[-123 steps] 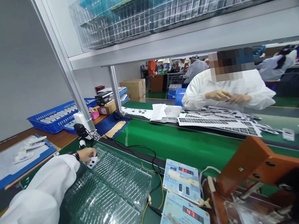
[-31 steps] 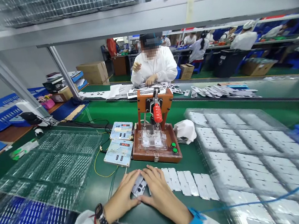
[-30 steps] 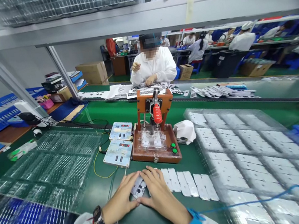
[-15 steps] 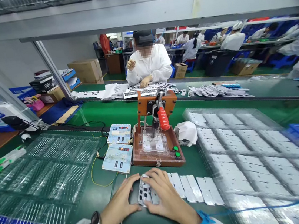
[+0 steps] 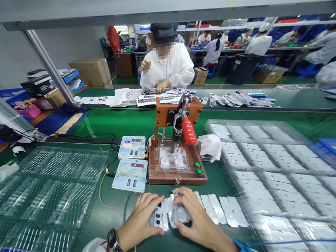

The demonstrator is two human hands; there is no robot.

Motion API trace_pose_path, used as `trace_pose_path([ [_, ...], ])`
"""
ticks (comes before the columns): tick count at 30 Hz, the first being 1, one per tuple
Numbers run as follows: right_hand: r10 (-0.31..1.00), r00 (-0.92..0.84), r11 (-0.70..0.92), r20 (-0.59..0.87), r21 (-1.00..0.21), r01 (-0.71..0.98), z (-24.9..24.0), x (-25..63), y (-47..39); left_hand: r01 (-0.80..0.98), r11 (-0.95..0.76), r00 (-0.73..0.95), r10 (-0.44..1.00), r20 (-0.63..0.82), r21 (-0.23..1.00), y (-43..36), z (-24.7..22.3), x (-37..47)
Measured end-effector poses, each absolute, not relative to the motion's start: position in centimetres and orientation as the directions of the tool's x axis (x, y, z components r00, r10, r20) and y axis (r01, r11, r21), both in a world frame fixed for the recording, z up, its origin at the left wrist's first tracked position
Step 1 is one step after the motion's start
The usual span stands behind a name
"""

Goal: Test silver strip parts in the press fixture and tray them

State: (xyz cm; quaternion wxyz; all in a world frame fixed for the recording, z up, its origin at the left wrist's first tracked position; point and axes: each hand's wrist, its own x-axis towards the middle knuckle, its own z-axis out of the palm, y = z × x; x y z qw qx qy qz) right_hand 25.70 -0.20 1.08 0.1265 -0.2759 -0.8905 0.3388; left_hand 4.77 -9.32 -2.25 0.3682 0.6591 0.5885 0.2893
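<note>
On the green bench, my left hand point(image 5: 140, 218) is closed around the edges of a flat pale panel with dark square holes point(image 5: 159, 220), thumb at its near end and fingers at its far end. My right hand point(image 5: 196, 220) grips a greyish flat plate point(image 5: 180, 214) between thumb and fingertips, just right of that panel. Part of the plate is hidden by my fingers. Further right lies a row of similar white plates point(image 5: 217, 209). Beyond both hands stands a brown toggle press point(image 5: 179, 179) with a red handle point(image 5: 189, 131) and white pieces under its clear fixture.
Two pale blue counter boxes with red digits point(image 5: 129, 176) stand left of the press. Clear, slotted trays point(image 5: 60, 188) cover the left side; a tray stack with white plates point(image 5: 270, 178) fills the right. A co-worker point(image 5: 167, 67) sits opposite. A blue cord point(image 5: 286, 243) crosses the right.
My hands have moved apart slightly. My right hand has shifted right and now has the greyish plate, while the holed panel stays with my left. The view has tilted a little.
</note>
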Motion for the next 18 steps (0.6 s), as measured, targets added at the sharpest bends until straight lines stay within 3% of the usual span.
trace_pose_path([
  [9, 0.462, -0.833, 0.583, -0.303, -0.605, 0.543, 4.2, 25.2, -0.6, 0.538, -0.061, 0.044, 0.998, 0.045, 0.841, -10.5, -1.9, 4.5],
  [12, 0.433, -0.854, 0.601, -0.288, -0.613, 0.512, 6.6, 25.0, -0.2, 0.519, -0.039, -0.018, 0.998, 0.057, 0.854, -11.0, -2.0, 4.5],
  [13, 0.465, -0.864, 0.609, -0.19, -0.64, 0.468, 7.7, 24.8, -0.1, 0.521, -0.028, -0.04, 0.998, 0.058, 0.853, -11.2, -2.0, 4.5],
  [15, 0.579, -0.79, 0.664, 0.204, -0.68, 0.311, 10.3, 24.2, 0.5, 0.545, -0.009, -0.078, 0.995, 0.061, 0.838, -11.5, -2.1, 4.5],
  [16, 0.602, -0.666, 0.726, 0.441, -0.649, 0.226, 11.6, 23.7, 1.0, 0.563, -0.004, -0.089, 0.994, 0.065, 0.827, -11.6, -2.1, 4.5],
  [18, 0.49, -0.419, 0.868, 0.764, -0.475, 0.149, 13.7, 22.2, 2.5, 0.601, 0.0, -0.092, 0.993, 0.068, 0.799, -11.7, -2.3, 4.8],
])
